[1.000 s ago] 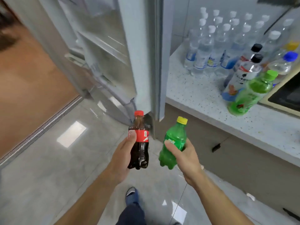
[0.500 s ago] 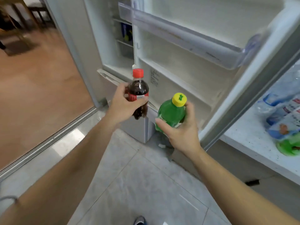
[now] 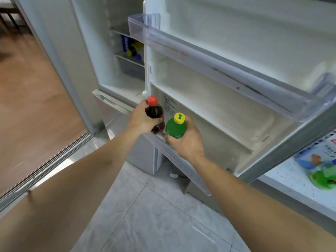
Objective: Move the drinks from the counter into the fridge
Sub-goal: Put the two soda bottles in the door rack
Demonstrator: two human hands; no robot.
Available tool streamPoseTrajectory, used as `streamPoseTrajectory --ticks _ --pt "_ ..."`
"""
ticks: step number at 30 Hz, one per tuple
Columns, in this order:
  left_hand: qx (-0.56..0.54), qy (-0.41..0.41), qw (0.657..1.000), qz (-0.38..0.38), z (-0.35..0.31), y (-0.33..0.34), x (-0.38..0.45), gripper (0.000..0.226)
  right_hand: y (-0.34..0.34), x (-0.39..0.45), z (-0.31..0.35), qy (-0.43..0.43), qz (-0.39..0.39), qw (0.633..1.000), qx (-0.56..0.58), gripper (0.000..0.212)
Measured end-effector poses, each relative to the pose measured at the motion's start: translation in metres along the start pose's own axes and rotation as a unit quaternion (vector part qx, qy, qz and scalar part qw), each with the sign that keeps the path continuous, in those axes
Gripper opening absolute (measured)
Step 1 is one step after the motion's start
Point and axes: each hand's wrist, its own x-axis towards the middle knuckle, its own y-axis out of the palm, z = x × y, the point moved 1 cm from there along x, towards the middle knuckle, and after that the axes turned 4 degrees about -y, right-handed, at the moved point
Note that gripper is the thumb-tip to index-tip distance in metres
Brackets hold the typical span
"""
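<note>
- Two bottles now at the lowest door shelf (image 3: 209, 113) of the fridge, up from mid-air half a second ago; placement looks imminent.
- Left hand (image 3: 141, 119) fingers wrapped round the cola bottle (image 3: 154, 113); right hand (image 3: 187, 140) curled round the green bottle (image 3: 175, 128).
- Both bottle bases hidden behind hands and shelf rail; can't tell if seated.
- Counter (image 3: 291, 184) drinks cut off, blurred at right edge.

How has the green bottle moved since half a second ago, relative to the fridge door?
Yes: the green bottle has gone forward and down toward the lower door shelf.
</note>
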Motion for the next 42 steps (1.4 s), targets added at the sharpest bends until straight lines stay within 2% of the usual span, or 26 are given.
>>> streamPoseTrajectory --ticks 3,8,11,15,18,21,26,30,33,35,39,42 --pt "0.069 0.011 0.997 0.030 0.004 0.002 0.009 0.065 0.016 0.015 -0.004 0.069 0.040 0.995 -0.056 0.053" --pt "0.134 0.013 0.988 0.074 0.018 0.006 0.013 0.059 0.028 0.028 -0.016 0.134 0.099 0.982 -0.089 0.063" --pt "0.168 0.002 0.984 0.064 0.022 0.009 0.010 0.061 0.027 0.032 -0.016 0.157 0.133 0.976 -0.072 0.071" --pt "0.218 -0.020 0.975 0.035 0.023 0.006 0.007 0.069 0.027 0.034 -0.012 0.162 0.157 0.973 -0.055 0.067" --pt "0.177 -0.019 0.984 0.026 0.025 0.005 0.000 0.070 0.024 0.028 -0.010 0.161 0.154 0.973 -0.054 0.075" --pt "0.117 0.005 0.993 -0.030 0.031 0.007 -0.012 0.064 0.015 0.019 -0.006 0.145 0.137 0.977 -0.069 0.083" --pt "-0.038 0.077 0.982 -0.171 0.023 0.024 -0.054 0.042 -0.011 -0.018 0.009 0.042 0.023 0.999 -0.015 0.052" --pt "-0.179 0.077 0.964 -0.183 -0.003 0.046 -0.097 0.031 -0.047 -0.070 0.006 0.002 -0.054 0.994 0.099 0.027" --pt "-0.240 0.112 0.952 -0.155 -0.030 0.071 -0.137 0.022 -0.082 -0.117 -0.014 -0.002 -0.099 0.987 0.126 0.015" --pt "-0.281 0.150 0.942 -0.107 -0.049 0.093 -0.166 0.020 -0.111 -0.143 -0.032 0.005 -0.137 0.984 0.113 0.010" --pt "-0.266 0.203 0.942 0.031 -0.078 0.144 -0.217 0.008 -0.173 -0.183 -0.081 0.083 -0.208 0.970 0.095 0.005" --pt "-0.240 0.211 0.934 0.162 -0.098 0.188 -0.241 0.009 -0.214 -0.212 -0.123 0.145 -0.263 0.951 0.070 0.006"
